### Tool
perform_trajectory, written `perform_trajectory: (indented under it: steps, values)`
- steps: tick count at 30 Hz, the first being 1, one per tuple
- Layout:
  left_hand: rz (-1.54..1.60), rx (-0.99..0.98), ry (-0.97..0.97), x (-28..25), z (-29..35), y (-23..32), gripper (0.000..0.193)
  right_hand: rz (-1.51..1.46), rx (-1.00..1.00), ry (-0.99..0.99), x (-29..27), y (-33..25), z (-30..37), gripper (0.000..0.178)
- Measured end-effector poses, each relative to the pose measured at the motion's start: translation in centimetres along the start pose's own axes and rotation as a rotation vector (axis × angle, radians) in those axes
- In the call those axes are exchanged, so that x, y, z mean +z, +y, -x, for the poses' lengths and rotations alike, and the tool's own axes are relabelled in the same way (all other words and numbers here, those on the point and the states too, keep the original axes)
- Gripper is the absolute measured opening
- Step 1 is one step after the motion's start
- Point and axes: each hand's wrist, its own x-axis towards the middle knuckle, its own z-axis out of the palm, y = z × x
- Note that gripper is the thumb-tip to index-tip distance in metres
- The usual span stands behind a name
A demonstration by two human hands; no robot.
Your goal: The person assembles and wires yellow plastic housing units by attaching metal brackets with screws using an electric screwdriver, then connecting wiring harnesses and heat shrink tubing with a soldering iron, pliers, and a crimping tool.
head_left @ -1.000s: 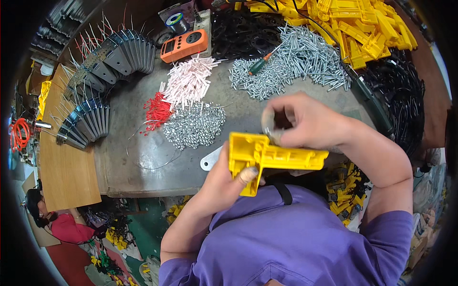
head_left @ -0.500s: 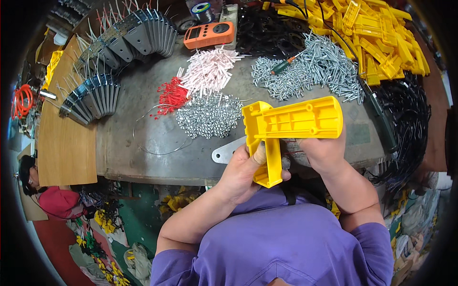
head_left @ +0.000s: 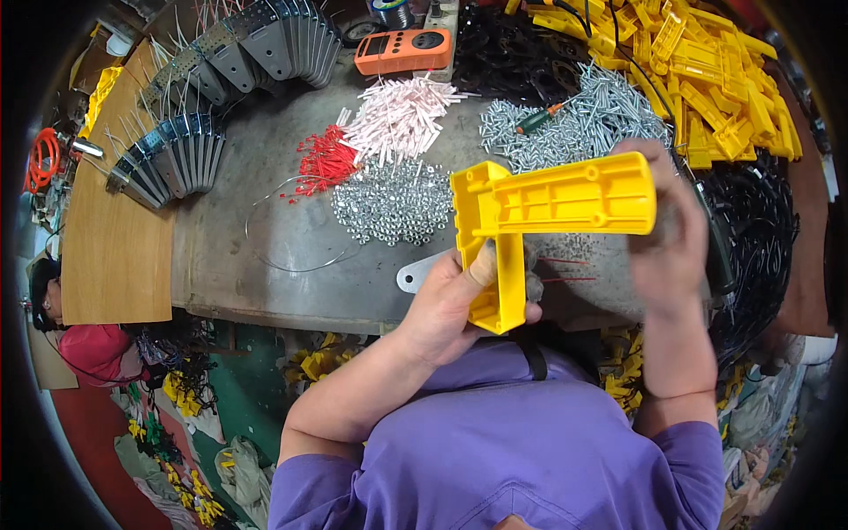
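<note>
The grey worktop [head_left: 230,265] fills the middle of the view, crowded along its far edge. To its left lies a bare wooden board [head_left: 110,256]. Top right, there's a big heap of yellow plastic parts [head_left: 707,62], and below it, down the right edge, a tangle of black cables [head_left: 751,238]. Top left, rows of grey metal brackets [head_left: 177,159] stand fanned out like cards.

Held up above the worktop, right in front of the person, is the yellow plastic housing [head_left: 552,194], pistol-shaped, its long body lying level and its grip pointing down. The left hand [head_left: 459,305] is closed around that grip, thumb pressed on its face. The right hand [head_left: 667,234] is wrapped over the far end of the body, fingers curled on top; it's blurred, so the exact grip is hard to read.

Behind the housing sits a pile of silver screws [head_left: 574,119], with a smaller heap of silver nuts [head_left: 393,203] to the left. Next to those, white tubes [head_left: 397,115] and red clips [head_left: 322,163]. An orange meter [head_left: 402,50] sits at the back.
</note>
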Motion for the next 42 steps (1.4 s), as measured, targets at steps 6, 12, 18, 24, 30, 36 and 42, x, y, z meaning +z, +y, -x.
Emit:
perform_trajectory:
  steps: [6,12,18,24,30,36,42]
  values:
    - [-1.243,0.738,0.045,-2.2,-2.8,0.7,0.045,-0.047,0.81,-0.815,-1.9,-4.7,-3.6,0.031]
    - [-1.63,0.44,-0.009,-0.1,-3.1,2.2,0.093,0.74,-0.015,-0.924,-5.6,-4.5,-2.7,0.046]
    - [-1.771,0.398,-0.084,-0.7,-2.7,1.0,0.093,1.026,-0.127,-0.941,-6.5,-2.9,-0.6,0.053]
    - [-1.747,0.322,-0.061,-0.9,-2.6,1.0,0.086,0.984,-0.192,-0.915,-5.8,-1.3,-0.2,0.054]
    - [-1.746,0.453,-0.097,-1.3,-2.7,0.9,0.084,0.913,-0.146,-0.857,-5.6,0.4,0.3,0.05]
    - [-1.773,0.541,-0.179,-1.4,-3.1,0.4,0.081,0.766,0.058,-0.803,-5.7,1.8,0.1,0.041]
    - [-1.87,0.609,-0.205,-1.4,-3.4,0.1,0.08,0.749,0.043,-0.626,-5.8,0.7,0.9,0.044]
